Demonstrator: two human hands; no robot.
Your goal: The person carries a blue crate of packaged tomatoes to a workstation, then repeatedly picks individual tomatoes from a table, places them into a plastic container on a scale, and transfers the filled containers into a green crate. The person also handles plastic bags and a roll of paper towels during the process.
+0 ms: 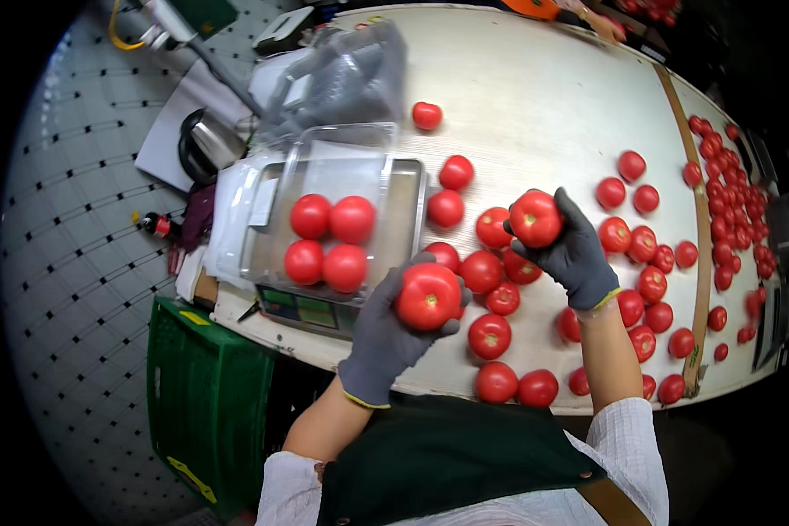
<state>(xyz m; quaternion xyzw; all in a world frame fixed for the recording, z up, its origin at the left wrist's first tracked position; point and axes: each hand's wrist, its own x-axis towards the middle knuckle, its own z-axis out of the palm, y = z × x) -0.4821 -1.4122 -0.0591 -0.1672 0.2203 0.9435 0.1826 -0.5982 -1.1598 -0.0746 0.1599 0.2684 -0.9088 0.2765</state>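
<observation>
My left hand (pixel 384 338), in a grey glove, holds a large red tomato (pixel 428 296) with its stem scar facing up. Another tomato (pixel 536 219) is gripped in my gloved right hand (pixel 575 253), raised over the table. To the left, a clear plastic clamshell box (pixel 382 177) lies with its lid up on a weighing scale (pixel 407 191). Several tomatoes (pixel 345 268) sit at the near end of the box. Between and around my hands, loose tomatoes (pixel 481 271) are spread on the white table (pixel 519 85).
Stacked clear plastic boxes (pixel 361 72) stand behind the scale. A green crate (pixel 204 407) is below the table's left edge; an electric kettle (pixel 214 141) stands beyond it. A brown strip (pixel 702 263) crosses the table before more tomatoes (pixel 730 197). Another person's hand (pixel 605 26) shows at the far edge.
</observation>
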